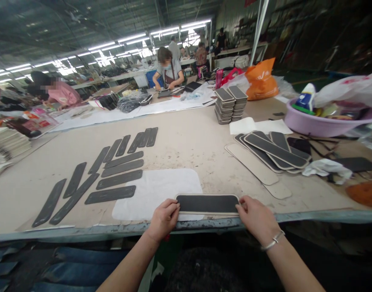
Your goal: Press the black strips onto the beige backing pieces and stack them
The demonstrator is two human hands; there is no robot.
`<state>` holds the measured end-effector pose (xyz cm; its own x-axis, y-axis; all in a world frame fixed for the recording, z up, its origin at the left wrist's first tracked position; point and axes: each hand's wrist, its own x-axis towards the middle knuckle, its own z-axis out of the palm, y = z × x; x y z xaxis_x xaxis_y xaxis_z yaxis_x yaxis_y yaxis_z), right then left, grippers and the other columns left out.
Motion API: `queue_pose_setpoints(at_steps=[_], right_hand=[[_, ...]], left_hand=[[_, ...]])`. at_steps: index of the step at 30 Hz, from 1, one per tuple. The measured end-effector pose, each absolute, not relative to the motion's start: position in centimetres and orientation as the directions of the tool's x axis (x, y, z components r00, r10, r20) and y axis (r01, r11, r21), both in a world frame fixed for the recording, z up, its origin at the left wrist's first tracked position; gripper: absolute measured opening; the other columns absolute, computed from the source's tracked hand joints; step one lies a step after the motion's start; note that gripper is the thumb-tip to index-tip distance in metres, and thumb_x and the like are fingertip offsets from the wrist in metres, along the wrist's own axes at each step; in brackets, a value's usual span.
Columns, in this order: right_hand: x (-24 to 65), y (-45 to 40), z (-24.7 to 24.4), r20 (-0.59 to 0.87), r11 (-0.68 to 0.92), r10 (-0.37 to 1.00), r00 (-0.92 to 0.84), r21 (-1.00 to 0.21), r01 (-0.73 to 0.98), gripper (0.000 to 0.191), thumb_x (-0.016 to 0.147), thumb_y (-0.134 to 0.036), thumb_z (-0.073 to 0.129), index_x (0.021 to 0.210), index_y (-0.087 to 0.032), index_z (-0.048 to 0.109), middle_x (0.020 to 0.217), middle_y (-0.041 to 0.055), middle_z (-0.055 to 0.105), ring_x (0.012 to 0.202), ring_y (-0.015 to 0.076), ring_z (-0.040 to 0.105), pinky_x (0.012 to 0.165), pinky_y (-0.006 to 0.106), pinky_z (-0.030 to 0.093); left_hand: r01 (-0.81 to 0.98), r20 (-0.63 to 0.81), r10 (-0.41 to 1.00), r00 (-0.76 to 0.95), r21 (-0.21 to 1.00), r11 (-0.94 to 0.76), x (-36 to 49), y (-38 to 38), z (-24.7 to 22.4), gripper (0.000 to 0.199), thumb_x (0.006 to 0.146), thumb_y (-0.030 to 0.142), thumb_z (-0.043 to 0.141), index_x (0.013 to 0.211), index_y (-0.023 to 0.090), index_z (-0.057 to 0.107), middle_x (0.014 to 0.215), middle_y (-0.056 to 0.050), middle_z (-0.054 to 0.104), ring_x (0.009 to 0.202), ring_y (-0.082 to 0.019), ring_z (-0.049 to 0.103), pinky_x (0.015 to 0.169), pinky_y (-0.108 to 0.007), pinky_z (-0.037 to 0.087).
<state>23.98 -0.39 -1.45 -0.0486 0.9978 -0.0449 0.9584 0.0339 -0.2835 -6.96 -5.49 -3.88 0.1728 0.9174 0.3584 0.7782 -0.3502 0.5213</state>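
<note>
Between my two hands, at the table's front edge, is a long black panel with a pale rim and rounded corners. My left hand pinches its left end, and my right hand, with a bracelet at the wrist, pinches its right end. Under and beyond the panel lies a white sheet. Several dark grey strips are spread out on the table to the left. To the right, a loose pile of similar black panels rests on pale, rounded pieces.
Two stacks of smaller panels stand at the back right, near an orange bag. A lilac basin holds a bottle and bags. White crumpled paper lies at right. Across the table, a masked person handles pieces.
</note>
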Motion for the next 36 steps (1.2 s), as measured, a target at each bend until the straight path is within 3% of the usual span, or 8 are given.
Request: queue_pose_setpoints(at_steps=[4, 9, 14, 23, 27, 29, 33, 36], right_hand=[[20.0, -2.2, -0.5, 0.266, 0.239, 0.947, -0.178, -0.220, 0.946, 0.047, 0.088, -0.036, 0.039, 0.125, -0.007, 0.045, 0.118, 0.0179, 0.055, 0.110, 0.0258, 0.049, 0.092, 0.037, 0.040], [12.3, -4.6, -1.7, 0.234, 0.630, 0.776, -0.585, -0.316, 0.710, 0.063, 0.087, -0.046, 0.039, 0.139, -0.012, 0.026, 0.145, 0.0095, 0.026, 0.134, 0.0225, 0.016, 0.109, 0.041, 0.020], [11.4, -4.6, -4.1, 0.103, 0.599, 0.790, -0.604, -0.339, 0.726, 0.075, 0.083, -0.058, 0.036, 0.140, -0.010, 0.023, 0.147, 0.0122, 0.017, 0.136, 0.0247, 0.010, 0.109, 0.047, 0.012], [21.5, -3.0, -5.6, 0.063, 0.398, 0.917, -0.393, -0.164, 0.903, 0.070, 0.086, -0.058, 0.025, 0.140, -0.013, 0.024, 0.146, 0.0070, 0.022, 0.134, 0.0235, 0.018, 0.108, 0.047, 0.017], [21.8, -3.2, -5.7, 0.094, 0.373, 0.927, -0.363, -0.137, 0.918, 0.070, 0.086, -0.058, 0.025, 0.139, -0.012, 0.027, 0.146, 0.0067, 0.022, 0.134, 0.0236, 0.019, 0.108, 0.046, 0.018], [21.6, -3.2, -5.8, 0.109, 0.377, 0.925, -0.364, -0.131, 0.917, 0.070, 0.086, -0.058, 0.025, 0.138, -0.012, 0.029, 0.145, 0.0067, 0.024, 0.133, 0.0235, 0.020, 0.108, 0.046, 0.018], [21.6, -3.3, -6.4, 0.156, 0.394, 0.914, -0.375, -0.115, 0.912, 0.069, 0.086, -0.056, 0.028, 0.137, -0.011, 0.031, 0.145, 0.0076, 0.025, 0.133, 0.0241, 0.021, 0.107, 0.047, 0.019], [21.9, -3.2, -7.0, 0.174, 0.411, 0.904, -0.391, -0.102, 0.906, 0.060, 0.086, -0.047, 0.031, 0.135, -0.012, 0.036, 0.144, 0.0079, 0.027, 0.133, 0.0246, 0.022, 0.106, 0.048, 0.021]], left_hand=[[0.781, 0.358, 0.917, 0.175, 0.516, -0.350, -6.9, -5.5, -3.9, 0.016, 0.085, 0.019, 0.047, 0.085, 0.020, 0.063, 0.095, -0.007, 0.060, 0.088, -0.015, 0.060, 0.082, -0.027, 0.051], [0.781, 0.356, 0.917, 0.177, 0.517, -0.351, -7.0, -5.5, -4.2, 0.015, 0.085, 0.018, 0.047, 0.086, 0.019, 0.062, 0.095, -0.007, 0.059, 0.088, -0.015, 0.059, 0.080, -0.028, 0.052], [0.777, 0.345, 0.922, 0.173, 0.528, -0.343, -6.9, -5.5, -3.9, 0.016, 0.086, 0.019, 0.045, 0.084, 0.018, 0.062, 0.095, -0.007, 0.059, 0.088, -0.014, 0.059, 0.082, -0.028, 0.051], [0.783, 0.367, 0.924, 0.102, 0.544, -0.302, -6.9, -5.3, -4.1, 0.017, 0.084, 0.022, 0.047, 0.082, 0.018, 0.064, 0.093, -0.007, 0.060, 0.085, -0.015, 0.061, 0.078, -0.028, 0.053], [0.787, 0.440, 0.887, -0.141, 0.594, -0.170, -7.5, -5.6, -3.2, 0.014, 0.082, 0.025, 0.051, 0.087, 0.017, 0.062, 0.094, -0.007, 0.058, 0.068, -0.011, 0.060, 0.056, -0.023, 0.053], [0.779, 0.488, 0.854, -0.182, 0.601, -0.178, -6.7, -6.1, -2.2, 0.016, 0.083, 0.024, 0.050, 0.093, 0.017, 0.061, 0.098, -0.008, 0.058, 0.074, -0.013, 0.061, 0.059, -0.025, 0.054], [0.758, 0.399, 0.884, 0.243, 0.491, -0.430, -0.7, -6.8, -0.6, 0.039, 0.087, 0.026, 0.043, 0.125, 0.017, 0.047, 0.127, -0.013, 0.050, 0.121, -0.024, 0.043, 0.098, -0.041, 0.042], [0.741, 0.180, 0.843, 0.507, 0.407, -0.533, 4.6, -5.9, -0.7, 0.060, 0.087, 0.043, 0.040, 0.137, 0.012, 0.030, 0.143, -0.013, 0.031, 0.134, -0.027, 0.020, 0.107, -0.045, 0.029]])
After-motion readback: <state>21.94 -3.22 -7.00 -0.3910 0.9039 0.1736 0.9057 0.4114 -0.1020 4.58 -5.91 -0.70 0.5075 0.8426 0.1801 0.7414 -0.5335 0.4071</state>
